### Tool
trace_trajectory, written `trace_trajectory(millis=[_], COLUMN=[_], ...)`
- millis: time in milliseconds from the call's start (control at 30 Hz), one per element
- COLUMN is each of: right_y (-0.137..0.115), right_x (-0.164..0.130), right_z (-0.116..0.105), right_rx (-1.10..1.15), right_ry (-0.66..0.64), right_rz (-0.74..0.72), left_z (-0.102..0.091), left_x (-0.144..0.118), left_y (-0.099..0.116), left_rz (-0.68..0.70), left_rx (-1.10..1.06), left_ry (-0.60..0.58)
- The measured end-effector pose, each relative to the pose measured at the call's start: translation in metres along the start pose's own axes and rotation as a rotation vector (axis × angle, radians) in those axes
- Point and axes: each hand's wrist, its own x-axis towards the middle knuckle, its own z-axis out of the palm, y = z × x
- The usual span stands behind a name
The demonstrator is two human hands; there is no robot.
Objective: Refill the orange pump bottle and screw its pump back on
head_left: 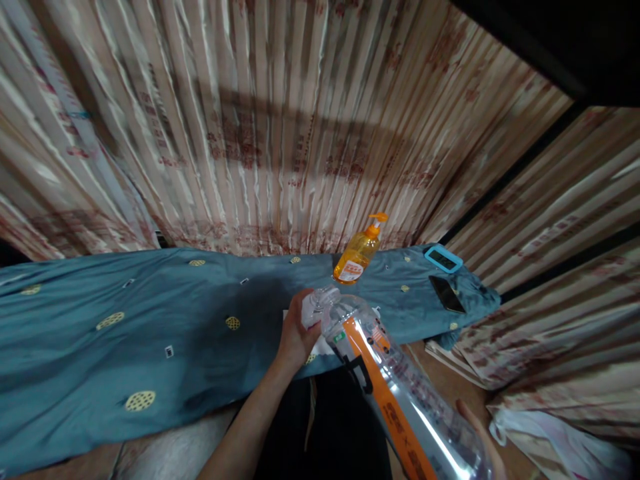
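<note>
A large clear plastic bottle [417, 407] with an orange stripe and dark lettering lies tilted in front of me, its mouth end pointing up and left. My right hand [477, 433] is wrapped round its lower part from the far side, mostly hidden by the bottle. At the mouth end, my left hand [295, 333] closes on a clear plastic piece [320, 303]; whether this is separate from the bottle I cannot tell. Just behind stands an orange pump bottle [357, 257], part full of amber liquid. Beneath the left hand, white paper [323, 347] shows on the cloth.
A teal cloth with yellow patterns [150, 333] covers the long low surface. At its right end lie a blue-framed device [443, 259] and a dark phone [447, 294]. Pleated curtains [280, 133] hang behind and to the right. A white plastic bag [545, 433] sits at lower right.
</note>
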Motion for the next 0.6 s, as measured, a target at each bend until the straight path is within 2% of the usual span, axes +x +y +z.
trace_trajectory(millis=[100,167,267,300,333,367,500,600], right_y=[0.021,0.030,0.038,0.040,0.042,0.044,0.052,0.052], right_x=[0.028,0.033,0.028,0.025,0.021,0.017,0.003,0.014], right_z=[-0.011,-0.015,-0.015,-0.015,-0.015,-0.015,-0.019,-0.020], right_rx=[0.046,0.088,0.124,0.137,0.135,0.129,0.115,0.117], right_ry=[-0.232,-0.314,-0.194,-0.083,-0.081,-0.111,-0.076,-0.037], right_rz=[0.053,0.039,-0.068,-0.110,-0.116,-0.090,0.061,0.135], left_z=[-0.001,-0.003,-0.006,-0.007,-0.008,-0.009,-0.010,-0.010], left_x=[0.001,0.001,0.001,0.001,0.001,0.001,0.001,0.001], left_y=[0.005,0.008,0.008,0.007,0.005,0.003,-0.006,-0.011], left_rz=[-0.020,-0.022,-0.020,-0.021,-0.019,-0.014,0.006,0.005], left_rx=[0.005,0.012,0.017,0.013,0.006,0.000,0.004,0.019], left_ry=[-0.023,-0.044,-0.076,-0.082,-0.086,-0.091,-0.109,-0.098])
